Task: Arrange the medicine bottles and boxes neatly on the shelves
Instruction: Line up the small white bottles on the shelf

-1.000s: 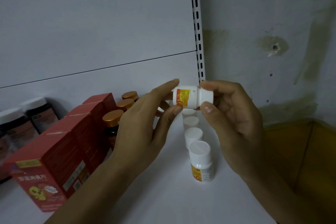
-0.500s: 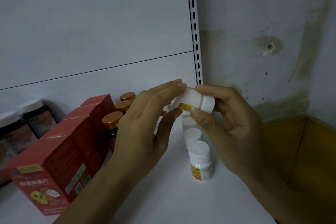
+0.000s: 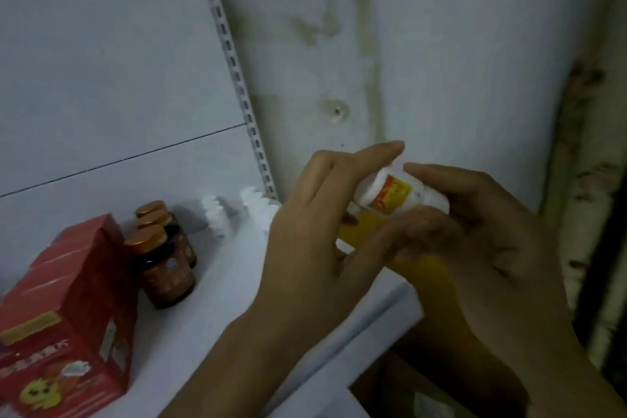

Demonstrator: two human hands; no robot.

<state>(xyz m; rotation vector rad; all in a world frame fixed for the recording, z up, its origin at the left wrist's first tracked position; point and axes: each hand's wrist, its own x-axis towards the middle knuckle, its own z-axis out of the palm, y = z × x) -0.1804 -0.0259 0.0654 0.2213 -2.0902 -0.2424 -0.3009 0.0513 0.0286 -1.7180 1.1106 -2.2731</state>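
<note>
- Bottle (image 3: 397, 193), small and white with a yellow-and-orange label, lies tilted in the air between both hands. It is off the shelf (image 3: 220, 302), by the shelf's right end and in front of the wall (image 3: 424, 44).
- Fingers of the right hand (image 3: 475, 234) are curled round the bottle's cap end, gripping it.
- Fingers of the left hand (image 3: 319, 234) are stretched nearly straight, the index finger over the base end. The thumb reaches under, but blur hides whether it pinches.
- Under the wrists is the shelf's right corner; it is a white board seen at a slant.
- On it, amber bottles (image 3: 163, 265) with gold caps stand in a row just beside a row of red boxes (image 3: 68, 299) at the left.
- At the back, the white caps (image 3: 217, 214) of more bottles show, blurred.
- Behind them the back panel (image 3: 101, 78) is plain white and ends at a slotted upright (image 3: 239, 78).
- To the right, the wall is pale and streaked with greenish-brown stains, with a small hole (image 3: 336, 111).
- Below the hands, past the shelf's end, a yellow surface (image 3: 427, 268) shows.
</note>
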